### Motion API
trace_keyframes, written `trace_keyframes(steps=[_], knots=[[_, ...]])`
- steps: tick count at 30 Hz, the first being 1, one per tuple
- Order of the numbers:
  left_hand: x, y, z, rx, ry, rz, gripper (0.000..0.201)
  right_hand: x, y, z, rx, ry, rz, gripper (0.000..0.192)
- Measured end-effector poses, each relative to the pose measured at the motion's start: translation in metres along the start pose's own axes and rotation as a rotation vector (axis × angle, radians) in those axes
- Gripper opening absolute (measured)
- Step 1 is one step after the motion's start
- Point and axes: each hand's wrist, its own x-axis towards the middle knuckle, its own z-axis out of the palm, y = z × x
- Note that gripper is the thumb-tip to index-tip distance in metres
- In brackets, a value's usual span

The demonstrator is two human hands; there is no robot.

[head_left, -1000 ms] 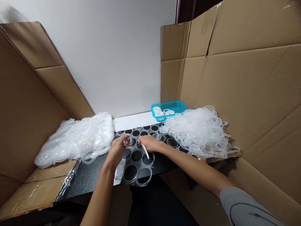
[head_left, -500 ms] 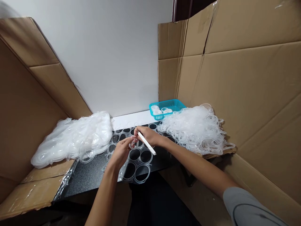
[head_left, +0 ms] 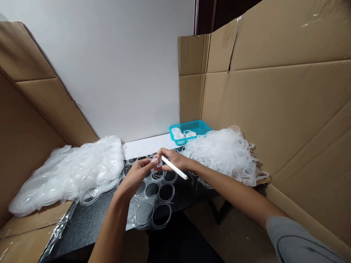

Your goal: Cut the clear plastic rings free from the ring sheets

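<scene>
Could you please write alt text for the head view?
A person's right hand holds a white stick while the left hand pinches a small translucent piece above clear rings on a dark table. Translucent piles lie either side; a blue basket stands behind.

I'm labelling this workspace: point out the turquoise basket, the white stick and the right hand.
Turquoise basket (head_left: 181, 142), head view: its front wall.
White stick (head_left: 174, 168), head view: middle of its length.
Right hand (head_left: 177, 159), head view: its back.

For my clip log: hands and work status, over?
Left hand pinching small translucent piece. Right hand close beside, holding white stick. Clear rings beneath, apparently obstructing neither.
</scene>
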Motion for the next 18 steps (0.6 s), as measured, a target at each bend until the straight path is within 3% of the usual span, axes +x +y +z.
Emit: trace_keyframes(steps=[5, 8, 11, 15, 18], knots=[[0.010, -0.004, 0.008, -0.007, 0.059, -0.003, 0.039, 0.002, -0.005, -0.019, -0.201, 0.086, 0.017, 0.023], [0.022, -0.019, 0.016, -0.119, 0.078, 0.024, 0.059, 0.004, -0.015, -0.046, -0.344, 0.075, 0.049, 0.016], [0.032, -0.038, 0.023, -0.089, 0.119, 0.036, 0.070, 0.011, -0.024, -0.089, -0.510, 0.085, 0.105, 0.014], [0.029, -0.076, 0.023, 0.163, 0.207, 0.116, 0.051, 0.029, -0.024, -0.163, -0.746, 0.200, 0.206, 0.012], [0.016, -0.116, 0.020, 0.380, 0.297, 0.217, 0.041, 0.045, -0.006, -0.207, -0.896, 0.273, 0.311, 0.011]])
